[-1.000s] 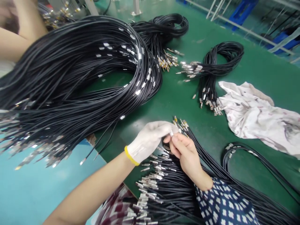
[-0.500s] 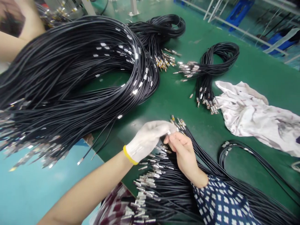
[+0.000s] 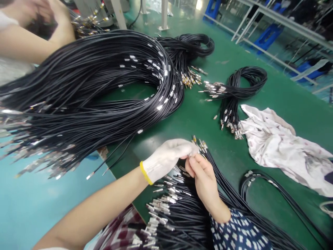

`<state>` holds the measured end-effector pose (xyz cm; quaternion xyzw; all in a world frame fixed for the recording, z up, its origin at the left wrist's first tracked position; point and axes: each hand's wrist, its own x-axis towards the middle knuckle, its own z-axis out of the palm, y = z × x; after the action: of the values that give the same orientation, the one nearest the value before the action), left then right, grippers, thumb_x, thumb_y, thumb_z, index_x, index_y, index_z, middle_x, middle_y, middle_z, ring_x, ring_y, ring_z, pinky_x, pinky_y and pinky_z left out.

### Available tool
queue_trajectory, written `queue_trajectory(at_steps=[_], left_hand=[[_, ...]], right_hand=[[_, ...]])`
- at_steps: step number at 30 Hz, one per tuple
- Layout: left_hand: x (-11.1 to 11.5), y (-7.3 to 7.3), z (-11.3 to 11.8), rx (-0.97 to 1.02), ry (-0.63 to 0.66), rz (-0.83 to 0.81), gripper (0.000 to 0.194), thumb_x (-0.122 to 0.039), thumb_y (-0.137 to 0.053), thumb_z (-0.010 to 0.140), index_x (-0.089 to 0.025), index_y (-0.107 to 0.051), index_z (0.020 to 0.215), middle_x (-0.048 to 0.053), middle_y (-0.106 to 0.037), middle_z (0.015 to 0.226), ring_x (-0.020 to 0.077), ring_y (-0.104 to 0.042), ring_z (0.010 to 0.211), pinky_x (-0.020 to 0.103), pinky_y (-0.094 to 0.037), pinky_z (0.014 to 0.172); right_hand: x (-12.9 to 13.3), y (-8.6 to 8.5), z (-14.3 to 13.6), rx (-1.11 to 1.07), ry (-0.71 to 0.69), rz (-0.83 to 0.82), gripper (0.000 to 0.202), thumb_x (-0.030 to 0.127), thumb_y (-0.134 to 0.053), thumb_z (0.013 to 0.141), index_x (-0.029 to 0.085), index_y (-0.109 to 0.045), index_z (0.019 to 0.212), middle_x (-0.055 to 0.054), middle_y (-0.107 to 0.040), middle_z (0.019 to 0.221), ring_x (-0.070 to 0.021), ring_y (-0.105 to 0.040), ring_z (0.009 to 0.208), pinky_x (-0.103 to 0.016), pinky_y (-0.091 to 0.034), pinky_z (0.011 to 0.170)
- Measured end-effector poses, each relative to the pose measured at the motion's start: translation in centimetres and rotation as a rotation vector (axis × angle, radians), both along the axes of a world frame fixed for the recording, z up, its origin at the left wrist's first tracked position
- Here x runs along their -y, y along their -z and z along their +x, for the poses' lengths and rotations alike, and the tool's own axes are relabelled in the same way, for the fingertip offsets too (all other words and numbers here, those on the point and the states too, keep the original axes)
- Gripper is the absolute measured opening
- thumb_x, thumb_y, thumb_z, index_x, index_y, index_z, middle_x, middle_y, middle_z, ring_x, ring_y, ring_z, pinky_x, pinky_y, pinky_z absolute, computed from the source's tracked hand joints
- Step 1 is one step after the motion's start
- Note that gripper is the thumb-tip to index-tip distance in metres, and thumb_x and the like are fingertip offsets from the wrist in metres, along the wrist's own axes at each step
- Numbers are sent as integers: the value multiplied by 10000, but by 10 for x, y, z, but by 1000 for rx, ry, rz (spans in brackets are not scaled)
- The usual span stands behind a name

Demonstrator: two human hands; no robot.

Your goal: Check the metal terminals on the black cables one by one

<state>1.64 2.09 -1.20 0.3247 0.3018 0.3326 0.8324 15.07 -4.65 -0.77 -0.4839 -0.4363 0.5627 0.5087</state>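
Observation:
My left hand (image 3: pixel 169 154), in a white glove with a yellow cuff, is closed in a pinch on the small metal end of a cable (image 3: pixel 190 155). Thumb and fingertips of my bare right hand (image 3: pixel 204 178) meet the same end from the right. Most of that end is hidden by the fingers, so its exact shape does not show. Below both hands lies a thick bunch of black cables (image 3: pixel 182 211) with silver metal ends pointing left. A second, thinner row of black cables (image 3: pixel 215 163) runs past my right hand toward the lower right.
A large coiled bundle of black cables (image 3: pixel 104 69) covers the table's left side. Smaller coils (image 3: pixel 247 74) lie farther back. A crumpled white cloth (image 3: pixel 275 139) is at the right. Another person's arm (image 3: pixel 28 41) is at the upper left. The green table's edge (image 3: pixel 111 173) runs at lower left.
The whole view has shifted, so the far things sit lower in the picture. Both hands stay together at the cable end, with only slight finger movement.

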Motion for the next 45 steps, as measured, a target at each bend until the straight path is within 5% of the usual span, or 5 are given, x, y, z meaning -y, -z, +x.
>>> queue_trajectory(at_steps=[5, 38, 43, 45], left_hand=[[1, 4, 0, 106, 66, -27, 331, -393, -759, 807, -104, -745, 968, -21, -545, 599, 120, -571, 587, 276, -501, 639], [0, 0, 1, 57, 63, 74, 228, -336, -688, 871, -122, -744, 929, 5, -592, 674, 113, -536, 655, 258, -461, 720], [-1, -1, 0, 53, 35, 49, 240, -361, -731, 827, -126, -746, 868, 0, -587, 647, 120, -542, 658, 288, -490, 792], [-2, -2, -4, 50, -15, 52, 254, -381, -741, 811, -129, -746, 847, 44, -669, 772, 149, -600, 754, 310, -501, 848]], right_hand=[[2, 6, 0, -30, -14, 4, 318, 417, -523, 1016, 183, -657, 846, 61, -365, 563, -110, -284, 529, -287, -232, 537], [4, 14, -1, 79, 55, 39, 361, 453, -551, 999, 184, -664, 787, 61, -353, 564, -115, -283, 524, -277, -235, 523], [0, 13, 1, 128, 30, 46, 374, 459, -495, 1021, 183, -706, 883, 65, -334, 547, -118, -304, 505, -271, -274, 512], [2, 6, 0, 261, -70, 109, 358, 396, -429, 1053, 191, -720, 1013, 38, -453, 583, -135, -427, 536, -283, -378, 560]])
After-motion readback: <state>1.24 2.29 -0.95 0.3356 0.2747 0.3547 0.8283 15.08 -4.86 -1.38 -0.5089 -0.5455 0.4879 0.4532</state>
